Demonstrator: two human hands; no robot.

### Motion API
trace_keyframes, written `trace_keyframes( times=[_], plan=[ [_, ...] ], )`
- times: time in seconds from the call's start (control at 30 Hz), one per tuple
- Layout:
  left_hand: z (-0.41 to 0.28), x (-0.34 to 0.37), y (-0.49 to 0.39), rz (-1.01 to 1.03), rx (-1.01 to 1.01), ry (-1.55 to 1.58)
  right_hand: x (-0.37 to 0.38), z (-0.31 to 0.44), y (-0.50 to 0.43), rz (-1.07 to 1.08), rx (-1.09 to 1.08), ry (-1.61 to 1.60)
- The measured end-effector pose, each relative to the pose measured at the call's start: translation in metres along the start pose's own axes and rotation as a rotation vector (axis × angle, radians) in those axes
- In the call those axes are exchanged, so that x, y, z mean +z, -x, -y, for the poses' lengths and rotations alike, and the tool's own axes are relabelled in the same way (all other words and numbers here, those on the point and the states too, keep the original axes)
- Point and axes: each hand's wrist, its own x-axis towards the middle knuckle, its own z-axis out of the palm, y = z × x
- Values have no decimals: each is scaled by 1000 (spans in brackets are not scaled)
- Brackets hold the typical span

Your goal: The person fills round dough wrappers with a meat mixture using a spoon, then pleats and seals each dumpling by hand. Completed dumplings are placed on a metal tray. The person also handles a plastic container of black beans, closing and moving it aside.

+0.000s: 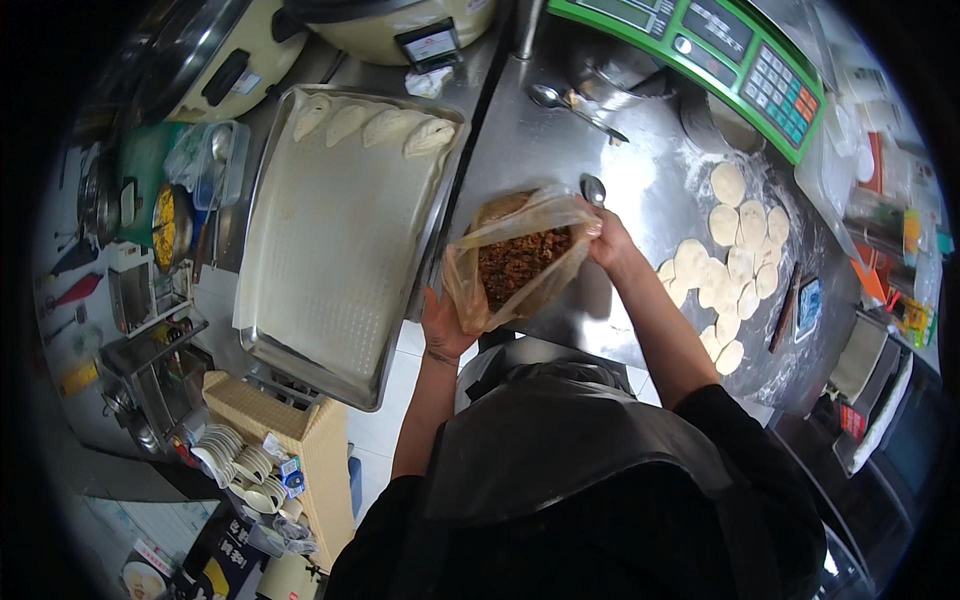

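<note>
A clear plastic bag (pixel 551 211) of dark brown crumbly filling (pixel 521 262) is at the near edge of the steel worktop, its mouth spread wide. My left hand (pixel 450 315) holds the bag's left side, partly behind the plastic. My right hand (pixel 606 234) grips the rim on the right. A metal spoon (pixel 593 190) lies just beyond my right hand. On the right, flat round dough wrappers (pixel 739 262) overlap on the floured steel. Several pleated dumplings (pixel 384 127) sit in a row at the far end of a lined metal tray (pixel 322 247) on the left.
A green digital scale (pixel 705 52) stands at the back right, near a metal bowl (pixel 712 124). Another spoon (pixel 549 96) lies behind the bag. A wooden stick (pixel 785 309) rests right of the wrappers. Large cookers (pixel 375 30) stand at the back left. The tray's near end overhangs the counter.
</note>
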Motion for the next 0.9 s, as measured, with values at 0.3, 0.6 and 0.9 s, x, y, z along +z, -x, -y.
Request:
trace_keyframes(
  times=[0.3, 0.6, 0.9],
  plan=[
    [6, 45, 17, -659, 296, -936, -59, 45, 104, -321, -801, 1256],
    [91, 125, 9, -522, 698, -2109, -150, 124, 137, -788, -804, 2268],
    [163, 121, -32, -358, 253, -1728, -152, 156, 137, -480, -773, 2092]
  ],
)
